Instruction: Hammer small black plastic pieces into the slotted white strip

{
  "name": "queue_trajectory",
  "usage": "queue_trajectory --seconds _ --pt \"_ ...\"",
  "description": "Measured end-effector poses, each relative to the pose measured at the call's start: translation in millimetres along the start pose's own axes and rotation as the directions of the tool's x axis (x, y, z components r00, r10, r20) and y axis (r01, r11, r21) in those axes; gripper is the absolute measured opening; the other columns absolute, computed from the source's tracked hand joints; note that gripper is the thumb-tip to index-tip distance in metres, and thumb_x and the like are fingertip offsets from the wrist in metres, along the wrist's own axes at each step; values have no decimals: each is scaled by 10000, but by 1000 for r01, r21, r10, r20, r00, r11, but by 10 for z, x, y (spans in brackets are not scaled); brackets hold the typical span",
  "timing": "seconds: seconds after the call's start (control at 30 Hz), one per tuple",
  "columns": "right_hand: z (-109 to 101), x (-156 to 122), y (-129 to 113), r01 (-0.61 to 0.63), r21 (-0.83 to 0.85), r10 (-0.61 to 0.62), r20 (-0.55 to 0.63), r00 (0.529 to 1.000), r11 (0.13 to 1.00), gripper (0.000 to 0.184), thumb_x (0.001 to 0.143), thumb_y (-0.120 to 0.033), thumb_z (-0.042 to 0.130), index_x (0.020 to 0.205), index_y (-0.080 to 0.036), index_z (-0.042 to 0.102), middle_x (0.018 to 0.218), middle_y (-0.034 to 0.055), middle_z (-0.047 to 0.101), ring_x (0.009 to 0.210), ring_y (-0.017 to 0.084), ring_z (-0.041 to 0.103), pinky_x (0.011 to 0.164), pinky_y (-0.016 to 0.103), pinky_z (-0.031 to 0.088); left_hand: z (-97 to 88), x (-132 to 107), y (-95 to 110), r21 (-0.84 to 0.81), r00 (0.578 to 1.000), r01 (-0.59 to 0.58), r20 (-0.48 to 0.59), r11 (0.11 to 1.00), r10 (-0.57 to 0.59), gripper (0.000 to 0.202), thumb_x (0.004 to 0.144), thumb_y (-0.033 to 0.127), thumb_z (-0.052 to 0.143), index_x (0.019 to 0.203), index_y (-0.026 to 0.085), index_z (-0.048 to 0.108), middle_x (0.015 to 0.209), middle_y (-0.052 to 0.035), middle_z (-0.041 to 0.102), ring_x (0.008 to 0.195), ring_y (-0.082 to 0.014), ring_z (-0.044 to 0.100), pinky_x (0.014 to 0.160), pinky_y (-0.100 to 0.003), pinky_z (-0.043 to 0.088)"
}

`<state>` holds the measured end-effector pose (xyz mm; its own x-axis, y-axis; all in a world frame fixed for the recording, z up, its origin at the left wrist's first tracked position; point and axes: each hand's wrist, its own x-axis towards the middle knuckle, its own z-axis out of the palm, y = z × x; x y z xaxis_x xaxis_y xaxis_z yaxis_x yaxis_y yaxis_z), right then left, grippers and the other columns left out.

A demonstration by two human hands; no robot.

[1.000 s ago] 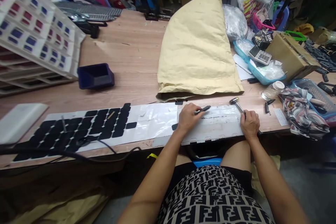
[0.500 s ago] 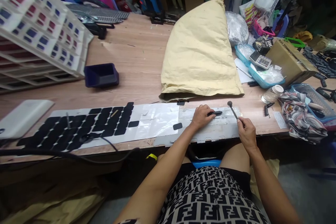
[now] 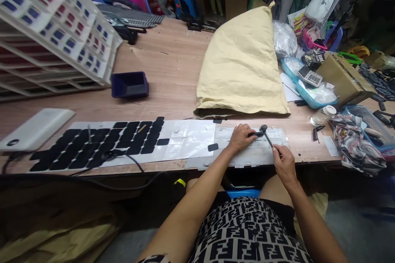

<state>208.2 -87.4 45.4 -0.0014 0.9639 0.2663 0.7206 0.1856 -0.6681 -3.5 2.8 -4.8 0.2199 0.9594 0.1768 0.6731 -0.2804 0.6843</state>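
Observation:
My left hand [image 3: 241, 137] rests on the worktop with its fingers closed on a slim black piece [image 3: 253, 134], whose exact kind I cannot make out. In my right hand [image 3: 284, 162] is a small hammer [image 3: 268, 138] with a shiny metal handle and a dark rounded head. The hammer's head is at the far end of the black piece; whether they touch I cannot tell. Under both lies a greyish board [image 3: 247, 156] covered with clear film, along the table's front edge.
To the left, a white sheet [image 3: 185, 144] carries rows of black rounded pads [image 3: 97, 135]. A large tan sack [image 3: 240, 65] stands behind my hands. At right are a jar [image 3: 322, 116], a crumpled cloth [image 3: 354, 139] and blue baskets [image 3: 319, 95]. A purple tray [image 3: 129, 85] sits at left.
My right hand has moved left, bringing the hammer's head over to the black piece. My left hand keeps its hold. The whole view has shifted slightly.

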Motion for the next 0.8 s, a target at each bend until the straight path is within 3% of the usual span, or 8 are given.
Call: queue_trajectory --seconds 0.13,0.3,0.43,0.57,0.63,0.7,0.8 --pt "42 -3 -19 35 -3 -35 49 998 999 264 967 -345 508 1024 -220 734 932 69 725 864 208 681 822 331 538 -1 -1 10 -2 1000 -1 -6 1000 1 200 875 359 715 1032 267 800 901 -39 641 925 -225 542 851 -385 405" --pt "-33 207 314 34 -175 -43 -44 998 984 285 972 -364 503 1040 -202 728 949 83 707 889 216 651 832 334 508 -10 -8 27 -6 1000 12 11 1000 -12 202 868 338 717 1029 246 797 926 -47 652 951 -235 548 879 -394 404" --pt "-143 420 669 14 -491 -109 -165 980 871 283 961 -304 484 1027 -180 729 947 111 682 900 246 575 821 356 446 -8 30 6 -7 1000 15 12 1000 -15 194 880 337 704 1024 237 787 938 -51 652 958 -239 547 877 -400 407" --pt "-158 482 860 -19 -625 -146 -211 967 780 263 955 -295 494 1023 -181 721 941 108 650 863 243 514 776 350 381 -68 -8 35 -57 999 -42 -14 998 41 168 883 310 701 1006 216 768 908 -52 645 927 -229 560 856 -387 433" --pt "-140 472 886 -25 -639 -144 -211 967 768 260 961 -304 498 1039 -184 715 949 102 639 858 238 500 766 345 363 -119 -191 116 -142 990 -137 -51 980 131 170 896 314 685 1003 199 752 906 -58 641 903 -216 571 827 -365 462" --pt "-123 459 890 -28 -643 -129 -197 972 765 257 964 -305 505 1060 -182 709 958 100 631 865 235 493 763 342 354 -154 -517 234 -263 965 -262 -58 929 256 197 923 337 653 1019 186 735 931 -67 649 885 -201 589 786 -336 492" --pt "-109 455 884 -47 -646 -99 -187 977 762 253 960 -297 514 1080 -179 701 981 105 624 882 237 484 765 345 345 -114 -1133 380 -449 905 -347 69 823 419 245 960 358 613 1088 179 721 936 -69 683 836 -169 627 748 -287 519"
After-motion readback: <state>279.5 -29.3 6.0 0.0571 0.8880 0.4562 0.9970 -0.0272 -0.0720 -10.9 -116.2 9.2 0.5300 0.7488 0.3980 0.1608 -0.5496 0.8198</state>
